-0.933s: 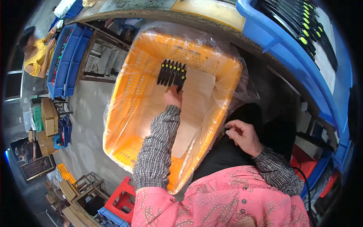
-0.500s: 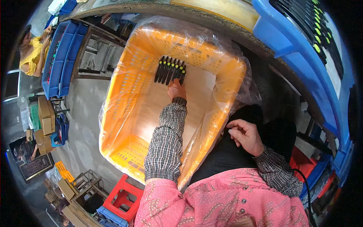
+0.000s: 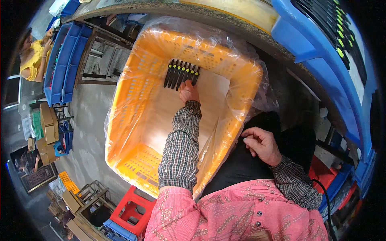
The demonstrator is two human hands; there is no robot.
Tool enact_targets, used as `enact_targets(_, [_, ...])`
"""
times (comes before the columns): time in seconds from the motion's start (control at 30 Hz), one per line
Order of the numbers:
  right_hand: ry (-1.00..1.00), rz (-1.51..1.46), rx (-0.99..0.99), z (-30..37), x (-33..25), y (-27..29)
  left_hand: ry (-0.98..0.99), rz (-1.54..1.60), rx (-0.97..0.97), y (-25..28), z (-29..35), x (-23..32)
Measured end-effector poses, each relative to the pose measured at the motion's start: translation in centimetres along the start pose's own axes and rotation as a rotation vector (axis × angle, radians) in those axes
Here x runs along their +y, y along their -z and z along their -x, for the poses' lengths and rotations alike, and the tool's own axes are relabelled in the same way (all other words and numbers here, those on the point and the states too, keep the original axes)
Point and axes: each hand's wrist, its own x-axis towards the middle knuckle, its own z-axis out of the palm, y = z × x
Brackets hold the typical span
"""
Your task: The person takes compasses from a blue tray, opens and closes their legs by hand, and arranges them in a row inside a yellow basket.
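Inside a yellow-orange plastic crate (image 3: 136,108) lined with clear plastic film, several slim black pieces (image 3: 173,74) lie side by side in a row. Each carries a round yellow-green dot; their exact kind is not clear. My left hand (image 3: 189,91) reaches down to the right end of the row, its fingers closed around the near end of the last black piece (image 3: 196,75). A pale flat sheet (image 3: 209,94) covers the crate's bottom. Over my dark trousers rests my right hand (image 3: 263,145), fingers loosely curled and apart, with nothing visible in it.
A blue bin (image 3: 309,44) at upper right holds more black pieces (image 3: 339,38) with the same dots. A worktable edge (image 3: 225,20) runs above the crate. A red stool (image 3: 134,211) stands at lower left. Another person in yellow (image 3: 34,60) is beside blue bins (image 3: 66,60).
The last black piece on the right has shifted slightly up and right, more in line with the row. My left hand moved slightly right with it; my right hand stays put.
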Motion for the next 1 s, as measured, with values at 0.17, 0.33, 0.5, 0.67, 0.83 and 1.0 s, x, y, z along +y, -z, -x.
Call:
enact_targets(0.17, [-0.010,-0.019,-0.007,0.0,0.0,0.1,-0.023,0.051,0.025,0.5,-0.1,0.0])
enact_targets(0.33, [0.001,-0.013,-0.012,0.0,0.0,0.4,-0.023,-0.058,-0.049,1.1,-0.1,1.4])
enact_targets(0.5, [-0.023,-0.038,-0.029,0.0,0.3,0.3,-0.034,-0.030,-0.026,0.6,-0.7,0.9])
enact_targets(0.67, [-0.043,-0.060,-0.030,-0.3,0.4,0.5,-0.011,-0.005,-0.018,0.1,-1.0,1.2])
enact_targets(0.83, [-0.012,-0.041,-0.034,-0.2,-0.1,0.8,-0.003,-0.019,-0.032,-0.1,-1.7,1.5])
enact_targets(1.0, [-0.011,-0.072,-0.039,-0.1,0.7,0.7,-0.172,0.008,0.051,2.3,-2.4,0.7])
